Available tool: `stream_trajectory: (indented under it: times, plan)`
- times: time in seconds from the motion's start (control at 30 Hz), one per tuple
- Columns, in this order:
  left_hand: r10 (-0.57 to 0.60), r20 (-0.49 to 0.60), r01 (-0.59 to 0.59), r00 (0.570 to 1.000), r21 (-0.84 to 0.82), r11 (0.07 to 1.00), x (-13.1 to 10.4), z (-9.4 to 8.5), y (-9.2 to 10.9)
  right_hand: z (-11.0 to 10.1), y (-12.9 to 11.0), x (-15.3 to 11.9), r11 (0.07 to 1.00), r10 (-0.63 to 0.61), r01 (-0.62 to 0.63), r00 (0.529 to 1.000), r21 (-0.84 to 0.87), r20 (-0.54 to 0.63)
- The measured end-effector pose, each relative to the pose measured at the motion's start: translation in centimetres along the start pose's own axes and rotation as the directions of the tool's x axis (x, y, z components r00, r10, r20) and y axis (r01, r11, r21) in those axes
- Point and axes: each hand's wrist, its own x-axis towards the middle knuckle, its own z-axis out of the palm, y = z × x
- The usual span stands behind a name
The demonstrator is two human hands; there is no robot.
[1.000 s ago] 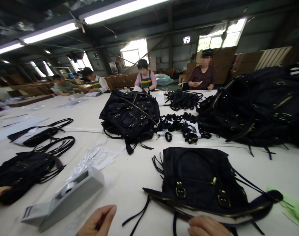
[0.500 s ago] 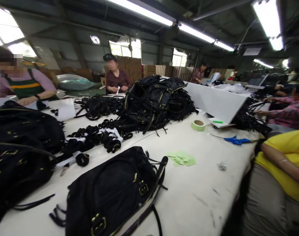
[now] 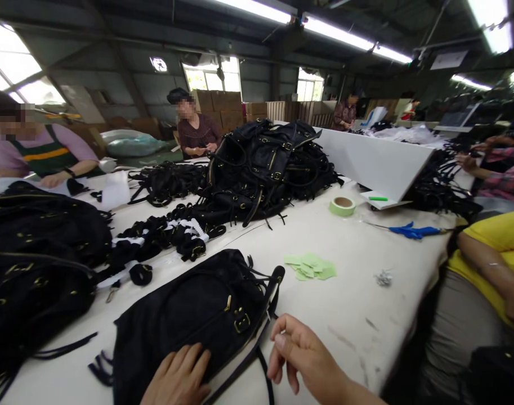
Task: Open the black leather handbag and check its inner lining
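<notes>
A black handbag (image 3: pixel 189 320) with brass buckles lies flat on the white table (image 3: pixel 345 315) right in front of me. My left hand (image 3: pixel 178 378) rests palm down on its near edge, fingers together. My right hand (image 3: pixel 303 354) hovers just right of the bag, thumb and forefinger pinched near a small white tag at the bag's strap; whether it grips the tag I cannot tell. A pile of light green paper slips (image 3: pixel 309 266) lies beyond my right hand.
Heaps of black bags (image 3: pixel 265 169) and straps (image 3: pixel 164 233) cover the middle and left. A tape roll (image 3: pixel 342 206), blue scissors (image 3: pixel 412 230) and a white board (image 3: pixel 375 163) lie to the right. A person in yellow (image 3: pixel 488 264) sits close on my right; others sit across.
The view has stayed turned to the right since half a second ago. Both my hands have come back into view, the left now on the bag, the right beside its strap.
</notes>
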Motion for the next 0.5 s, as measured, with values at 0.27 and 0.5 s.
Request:
stream_trajectory:
  times: [0.27,0.5]
  plan:
    - [-0.112,0.036,0.114,0.993,-0.072,0.991,2.0,-1.7,0.5,1.0,5.2,0.4,0.823,-0.336,0.369,0.929,-0.432,0.155]
    - [-0.496,-0.209,0.358,0.843,-0.472,0.806,2.7,-11.3,-4.2,5.6,7.3,3.5,0.625,-0.199,0.385,0.92,-0.679,0.338]
